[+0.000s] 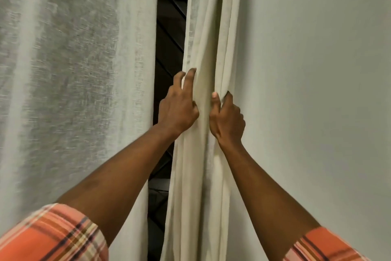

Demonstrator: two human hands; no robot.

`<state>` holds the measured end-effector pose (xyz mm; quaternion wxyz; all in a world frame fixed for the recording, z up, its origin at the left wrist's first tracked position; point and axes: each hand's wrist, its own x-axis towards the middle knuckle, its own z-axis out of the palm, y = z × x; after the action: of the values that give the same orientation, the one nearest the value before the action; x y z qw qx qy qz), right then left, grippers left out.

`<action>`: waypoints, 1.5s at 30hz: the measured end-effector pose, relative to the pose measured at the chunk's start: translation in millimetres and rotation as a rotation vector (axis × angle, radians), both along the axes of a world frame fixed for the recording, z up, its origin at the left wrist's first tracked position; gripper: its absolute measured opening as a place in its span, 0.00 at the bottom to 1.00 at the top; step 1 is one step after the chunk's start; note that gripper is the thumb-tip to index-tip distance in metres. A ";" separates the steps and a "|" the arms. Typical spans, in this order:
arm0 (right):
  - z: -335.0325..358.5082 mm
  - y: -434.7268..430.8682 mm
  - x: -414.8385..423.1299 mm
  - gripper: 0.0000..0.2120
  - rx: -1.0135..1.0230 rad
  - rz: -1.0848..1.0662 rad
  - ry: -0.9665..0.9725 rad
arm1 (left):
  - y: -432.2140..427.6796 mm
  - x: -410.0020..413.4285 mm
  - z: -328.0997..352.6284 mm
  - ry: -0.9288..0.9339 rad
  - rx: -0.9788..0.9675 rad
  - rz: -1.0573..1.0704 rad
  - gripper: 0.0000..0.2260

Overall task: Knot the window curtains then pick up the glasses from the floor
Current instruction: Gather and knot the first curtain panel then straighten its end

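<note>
Gathering curtain (203,49) into bundle for knotting; left hand (177,110), right hand (227,119) both pinching folds from opposite sides, compressing width.

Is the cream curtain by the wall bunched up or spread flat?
Bunched. The cream fabric curtain hangs in narrow folds, gripped by the left hand and right hand. No knot shows.

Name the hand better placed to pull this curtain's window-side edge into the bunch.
Left. The left hand grips the curtain at its edge beside the dark gap; the right hand is pinching folds by the wall.
</note>
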<state>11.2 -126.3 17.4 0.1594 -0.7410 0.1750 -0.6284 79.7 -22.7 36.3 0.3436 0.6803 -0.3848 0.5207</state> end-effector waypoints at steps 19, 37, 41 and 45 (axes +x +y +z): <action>82.2 -8.5 -48.9 0.18 -0.019 0.044 -0.048 | -40.2 -43.8 57.8 0.336 0.104 0.044 0.24; -9.6 -40.5 -29.1 0.16 0.176 0.122 0.419 | -56.1 -36.7 -37.9 0.670 0.282 0.066 0.13; -24.4 -57.1 -35.8 0.17 0.251 0.068 0.398 | -45.0 -23.1 -51.3 0.679 0.213 0.151 0.13; -31.0 -91.6 -68.3 0.13 0.410 -0.200 0.165 | -11.9 -1.4 -58.9 0.676 0.018 0.280 0.15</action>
<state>-57.1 -217.9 -13.6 0.2288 -0.7208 0.3839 -0.5299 78.3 -34.6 -22.6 0.3708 0.8630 -0.1570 0.3051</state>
